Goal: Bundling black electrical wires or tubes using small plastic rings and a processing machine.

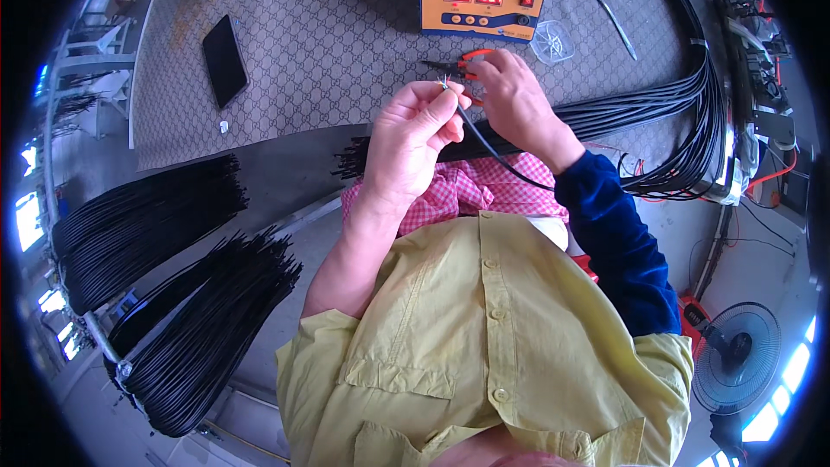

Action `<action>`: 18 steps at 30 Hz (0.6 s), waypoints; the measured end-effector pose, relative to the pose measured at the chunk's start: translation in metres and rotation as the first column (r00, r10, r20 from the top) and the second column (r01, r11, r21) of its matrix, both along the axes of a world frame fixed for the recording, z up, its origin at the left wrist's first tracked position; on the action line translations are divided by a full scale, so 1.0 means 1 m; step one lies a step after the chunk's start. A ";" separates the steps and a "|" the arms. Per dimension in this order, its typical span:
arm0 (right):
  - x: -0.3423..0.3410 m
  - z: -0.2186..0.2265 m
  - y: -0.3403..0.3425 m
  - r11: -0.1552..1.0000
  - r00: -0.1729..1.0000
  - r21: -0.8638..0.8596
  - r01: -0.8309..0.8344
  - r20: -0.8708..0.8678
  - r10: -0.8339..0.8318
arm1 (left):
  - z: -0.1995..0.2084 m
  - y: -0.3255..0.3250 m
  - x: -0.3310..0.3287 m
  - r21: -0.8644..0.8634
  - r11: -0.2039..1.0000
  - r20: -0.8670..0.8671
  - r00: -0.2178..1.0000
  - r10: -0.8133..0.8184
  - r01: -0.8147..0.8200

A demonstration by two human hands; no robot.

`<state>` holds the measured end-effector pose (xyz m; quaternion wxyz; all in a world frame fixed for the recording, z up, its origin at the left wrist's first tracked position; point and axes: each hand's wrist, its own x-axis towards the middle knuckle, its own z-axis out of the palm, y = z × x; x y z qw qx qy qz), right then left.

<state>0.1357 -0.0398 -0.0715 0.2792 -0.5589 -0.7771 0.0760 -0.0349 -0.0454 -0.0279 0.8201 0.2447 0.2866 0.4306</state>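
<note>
Below the control box (482, 2), my left fingers (437, 110) pinch a black cable (478, 136), probably steadying its bared wires (445, 83); right fingers (494, 76) curl by orange-handled pliers (475, 54), grip unclear.

A cable workshop: black cable bundles (203, 346), pliers (458, 67), control box (482, 2).

On my feed I see a mustard-yellow button-front shirt (462, 320), its chest pocket (399, 378) gathered, a royal-blue velvety sleeve cover (618, 246) on the right, and pink-and-white gingham cloth (437, 199), possibly an apron.
</note>
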 end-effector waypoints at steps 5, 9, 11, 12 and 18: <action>-0.003 0.003 0.004 0.987 0.997 -0.153 0.044 -0.055 -0.053 | -0.004 0.003 -0.009 -0.038 0.999 0.039 0.999 -0.009 0.010; 0.000 0.028 -0.002 0.901 0.883 -0.426 -0.086 -0.451 -0.129 | -0.003 0.005 -0.014 -0.088 0.996 -0.012 0.999 -0.030 0.029; 0.000 0.031 -0.004 0.834 0.790 -0.533 -0.140 -0.568 -0.230 | -0.004 0.006 -0.013 -0.114 0.993 -0.024 0.999 -0.036 0.033; 0.000 0.038 -0.008 0.815 0.781 -0.553 -0.172 -0.581 -0.230 | -0.006 0.007 -0.014 -0.127 0.991 -0.019 0.999 -0.034 0.032; -0.004 0.049 -0.018 0.837 0.665 -0.424 -0.347 -0.740 -0.099 | -0.008 0.007 -0.013 -0.172 0.985 -0.012 1.000 -0.023 0.021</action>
